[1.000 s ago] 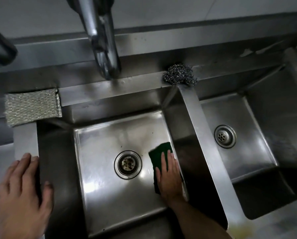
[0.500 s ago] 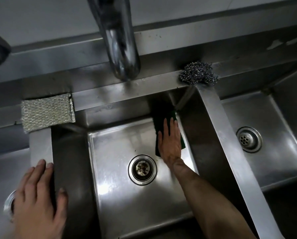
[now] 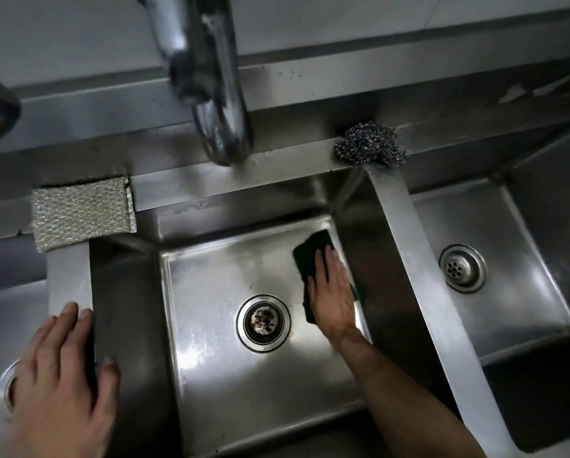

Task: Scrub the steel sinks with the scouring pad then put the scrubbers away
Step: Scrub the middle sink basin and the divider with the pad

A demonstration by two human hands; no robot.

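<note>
Steel sink unit; faucet (image 3: 217, 110) at 12 o'clock. Right hand (image 3: 331, 292) flat, fingers straight, pressing green scouring pad (image 3: 313, 256) on middle sink (image 3: 210, 375) floor, 2 o'clock of drain (image 3: 263, 322). Left hand (image 3: 62, 375) flat on left rim at 8 o'clock, thumb over edge. Steel wool (image 3: 369, 145) at 1 o'clock, mesh sponge (image 3: 83, 211) at 10. Pad has come down off the back wall since 0.5 s ago.

Green scouring pad (image 3: 311, 257) flat in middle sink (image 3: 210, 375)
</note>
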